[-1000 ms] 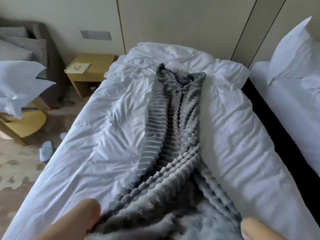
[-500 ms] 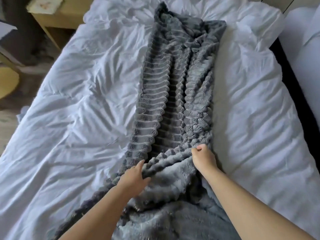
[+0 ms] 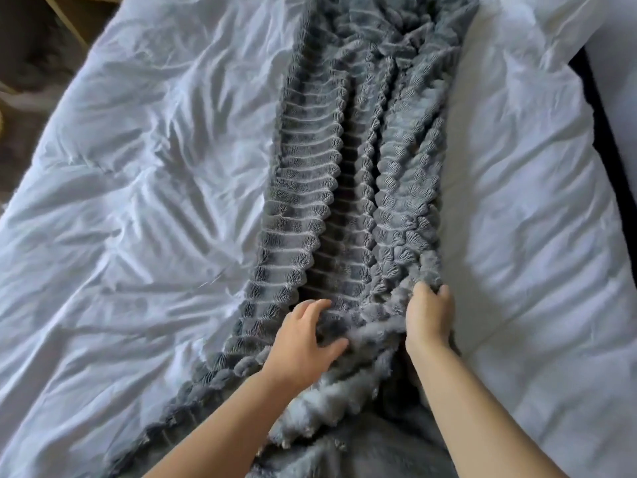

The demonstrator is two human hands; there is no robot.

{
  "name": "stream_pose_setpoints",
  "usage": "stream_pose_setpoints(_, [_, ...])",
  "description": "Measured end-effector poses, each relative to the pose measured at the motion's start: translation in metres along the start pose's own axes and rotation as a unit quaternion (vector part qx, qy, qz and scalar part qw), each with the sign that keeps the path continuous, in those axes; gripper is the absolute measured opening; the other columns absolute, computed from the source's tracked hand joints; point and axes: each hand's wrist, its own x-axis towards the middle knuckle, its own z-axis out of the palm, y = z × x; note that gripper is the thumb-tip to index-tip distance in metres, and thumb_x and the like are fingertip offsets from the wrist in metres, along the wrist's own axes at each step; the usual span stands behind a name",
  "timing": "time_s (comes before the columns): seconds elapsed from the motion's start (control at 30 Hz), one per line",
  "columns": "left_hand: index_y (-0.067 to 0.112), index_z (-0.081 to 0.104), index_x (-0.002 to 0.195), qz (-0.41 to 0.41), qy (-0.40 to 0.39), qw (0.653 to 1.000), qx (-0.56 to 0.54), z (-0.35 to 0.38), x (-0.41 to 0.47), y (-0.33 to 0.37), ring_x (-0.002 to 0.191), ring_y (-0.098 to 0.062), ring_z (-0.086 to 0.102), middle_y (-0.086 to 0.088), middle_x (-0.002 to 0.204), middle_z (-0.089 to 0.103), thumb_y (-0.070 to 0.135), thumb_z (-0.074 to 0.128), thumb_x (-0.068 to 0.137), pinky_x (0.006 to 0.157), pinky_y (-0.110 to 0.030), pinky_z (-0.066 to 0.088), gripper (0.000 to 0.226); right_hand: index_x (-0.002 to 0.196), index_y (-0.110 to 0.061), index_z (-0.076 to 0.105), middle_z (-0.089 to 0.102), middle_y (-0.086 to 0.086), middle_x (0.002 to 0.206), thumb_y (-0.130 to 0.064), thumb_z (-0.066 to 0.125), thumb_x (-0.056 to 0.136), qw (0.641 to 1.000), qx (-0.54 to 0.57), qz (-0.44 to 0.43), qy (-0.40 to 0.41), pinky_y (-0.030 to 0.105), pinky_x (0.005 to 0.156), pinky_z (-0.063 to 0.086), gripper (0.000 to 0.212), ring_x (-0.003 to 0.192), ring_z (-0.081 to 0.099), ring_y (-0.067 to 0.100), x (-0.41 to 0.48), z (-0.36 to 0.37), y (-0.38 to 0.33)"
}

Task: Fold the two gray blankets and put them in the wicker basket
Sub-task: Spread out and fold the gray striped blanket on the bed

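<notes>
Nearest the camera, the furry near end of the gray blanket [image 3: 344, 188] lies heaped between two bare forearms that reach in from the bottom edge. The left hand [image 3: 305, 343] rests flat on the blanket's left-hand folds, its grip apart: fingers spread and nearly straight, thumb held out to the side. The right hand [image 3: 429, 320] is just beside it, on the blanket's right edge, its grip clamped on the cloth, with fingers curled over a bunched ridge of the pile.

Beyond the hands the blanket runs away up the middle of the bed, gathered lengthways into a narrow, ribbed strip with scalloped edges and a dark furrow along its centre. It lies on a crumpled white duvet [image 3: 138, 201] that spreads out on both sides.

Farther off, at the top left, the pale wooden edge of a nightstand [image 3: 69, 25] shows over a dim floor. At the far right a dark gap [image 3: 599, 132] parts this bed from a second bed [image 3: 617, 63] in white.
</notes>
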Motion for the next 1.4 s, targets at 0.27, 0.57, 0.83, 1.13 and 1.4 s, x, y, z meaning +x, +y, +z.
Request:
stream_pose_setpoints(0.27, [0.027,0.060,0.098,-0.095,0.160,0.970,-0.156,-0.042,0.047,0.005,0.087,-0.012,0.061,0.008,0.087,0.066,0.007,0.055,0.082,0.068,-0.017,0.042,0.027,0.086,-0.018,0.075,0.073,0.001,0.092,-0.022,0.055,0.091,0.905,0.121,0.001,-0.408,0.033,0.083,0.049,0.021,0.088,0.066,0.014,-0.012,0.005,-0.055])
stream_pose_setpoints(0.57, [0.015,0.050,0.058,-0.302,0.097,0.939,-0.131,-0.056,0.067,-0.083,0.054,-0.022,0.053,0.000,0.046,0.054,0.023,0.055,0.089,0.050,-0.025,0.036,0.032,0.100,-0.008,0.059,0.063,0.007,0.084,-0.024,0.060,0.090,0.955,-0.156,0.027,-0.252,0.029,0.061,0.039,0.019,0.077,0.058,0.024,0.052,0.009,0.039])
stream_pose_setpoints(0.83, [0.017,0.051,0.073,-0.291,0.125,0.915,-0.248,-0.048,0.055,-0.027,0.059,-0.024,0.053,-0.008,0.064,0.055,0.022,0.042,0.094,0.057,-0.028,0.044,0.024,0.103,-0.012,0.057,0.063,0.009,0.094,-0.028,0.056,0.091,0.935,-0.218,-0.029,-0.277,0.029,0.067,0.040,0.020,0.088,0.060,0.029,0.018,-0.010,0.028])
stream_pose_setpoints(1.13, [0.019,0.068,0.070,-0.086,0.129,0.976,-0.151,-0.195,-0.027,0.113,0.068,-0.017,0.062,0.003,0.067,0.066,0.054,0.058,0.086,0.057,-0.020,0.045,0.040,0.107,-0.006,0.062,0.061,0.013,0.107,-0.024,0.049,0.099,0.905,-0.270,-0.153,-0.292,0.031,0.079,0.045,0.024,0.097,0.058,0.028,-0.012,-0.128,-0.135])
stream_pose_setpoints(1.4, [0.014,0.066,0.111,0.046,0.431,0.831,-0.348,-0.306,-0.058,0.116,0.088,-0.011,0.067,0.002,0.095,0.072,0.035,0.050,0.094,0.072,-0.018,0.051,0.032,0.101,0.006,0.058,0.056,0.024,0.111,-0.007,0.042,0.092,0.929,0.115,-0.307,0.171,0.026,0.077,0.032,0.022,0.101,0.052,0.035,-0.013,-0.254,-0.213])
